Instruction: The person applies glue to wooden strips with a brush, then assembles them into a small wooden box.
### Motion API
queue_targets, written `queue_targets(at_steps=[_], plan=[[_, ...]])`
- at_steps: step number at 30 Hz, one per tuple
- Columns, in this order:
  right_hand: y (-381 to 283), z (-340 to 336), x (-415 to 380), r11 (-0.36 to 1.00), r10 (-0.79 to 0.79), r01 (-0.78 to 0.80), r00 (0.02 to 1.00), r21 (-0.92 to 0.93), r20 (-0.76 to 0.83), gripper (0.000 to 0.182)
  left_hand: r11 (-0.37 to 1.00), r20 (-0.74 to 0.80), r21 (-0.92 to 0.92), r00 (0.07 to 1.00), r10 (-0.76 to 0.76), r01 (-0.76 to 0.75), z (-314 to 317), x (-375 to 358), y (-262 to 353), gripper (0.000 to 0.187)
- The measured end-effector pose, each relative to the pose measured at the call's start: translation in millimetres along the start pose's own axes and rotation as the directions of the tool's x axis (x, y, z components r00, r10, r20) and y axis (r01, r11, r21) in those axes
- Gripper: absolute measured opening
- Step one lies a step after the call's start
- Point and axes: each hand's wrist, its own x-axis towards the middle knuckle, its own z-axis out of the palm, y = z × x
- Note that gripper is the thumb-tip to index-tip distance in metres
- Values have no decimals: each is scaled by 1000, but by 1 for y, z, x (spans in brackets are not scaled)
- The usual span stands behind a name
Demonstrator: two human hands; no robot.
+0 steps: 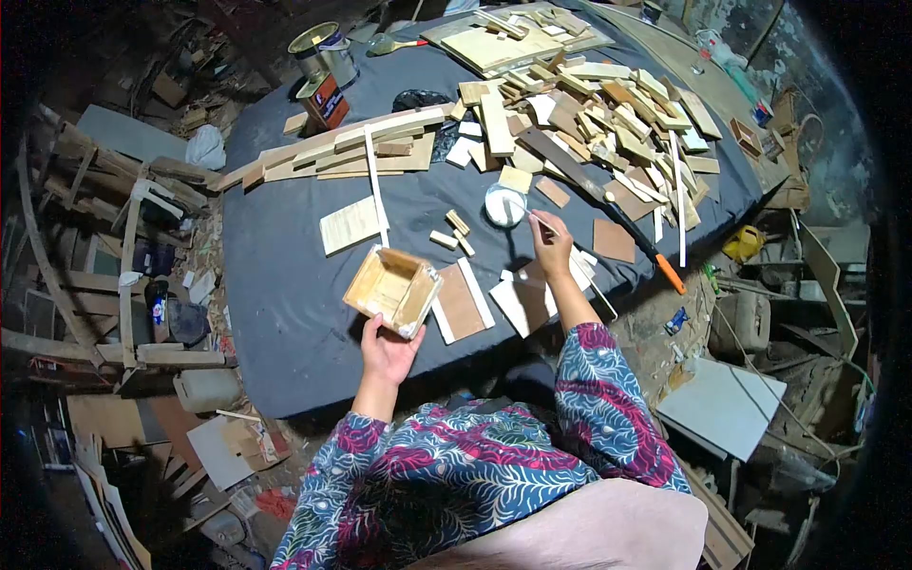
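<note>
My left hand (387,350) grips a small open wooden box (388,287) from below, its hollow side tilted up towards me. White smears show along the box's edges. In my right hand (551,249) is a thin stick (534,218), pinched between the fingers, its far end reaching into a small cup of white paste (505,205). Flat on the cloth between my hands lies a brown panel with white strips along its sides (462,302). Another panel with white edges (524,302) is partly covered by my right forearm. Several small wood blocks (456,232) lie near the cup.
A big pile of wood offcuts (608,119) covers the table's right rear. Long slats (332,147) stretch across the left. Farther back stand a paint can (323,52), a red-and-black tin (325,100) and a brush (391,45). An orange-handled saw (669,273) points over the right edge.
</note>
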Motion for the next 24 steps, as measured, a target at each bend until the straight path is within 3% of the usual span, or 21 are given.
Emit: queue_targets(at_steps=[1,3,4,9,11,12,13,14,15,17,19,21,23,24], plan=[[4,-2,7,1000,0,0,1000,11,4,18,1000,-12,0,1000,5,-5,13,9,-6,54],[18,-5,19,968,-227,246,943,-54,242,12,1000,-15,2,1000,13,-13,33,33,-19,56],[16,-7,21,973,-220,232,914,6,342,13,1000,-27,-9,999,25,-25,44,36,-22,57],[23,-27,48,957,-289,274,896,93,338,11,996,-100,-18,991,86,-89,88,81,-58,57],[22,-39,53,982,-165,131,944,134,287,8,995,-125,-2,987,100,-101,102,90,-67,57],[40,-39,47,975,17,-75,964,209,266,9,994,-148,-26,984,102,-107,106,99,-74,54],[47,-43,48,974,17,-77,962,212,273,9,992,-172,-55,980,102,-113,110,108,-81,50],[52,-45,47,881,245,-328,933,342,263,11,986,-194,-38,969,153,-164,113,116,-90,48],[52,-48,50,706,458,-539,842,459,284,13,985,-202,-39,966,160,-171,118,123,-97,48],[53,-60,58,668,462,-577,817,471,345,16,964,-240,8,935,262,-268,124,136,-108,46],[53,-65,59,477,628,-695,698,538,344,17,959,-242,18,930,278,-282,130,143,-113,46],[53,-70,63,526,593,-685,720,504,360,19,950,-265,48,913,309,-308,139,152,-117,48],[57,-76,64,646,489,-668,734,369,472,20,952,-245,60,921,304,-299,146,157,-118,48],[52,-77,66,633,517,-700,699,329,494,18,956,-250,56,922,294,-290,147,160,-118,48]])
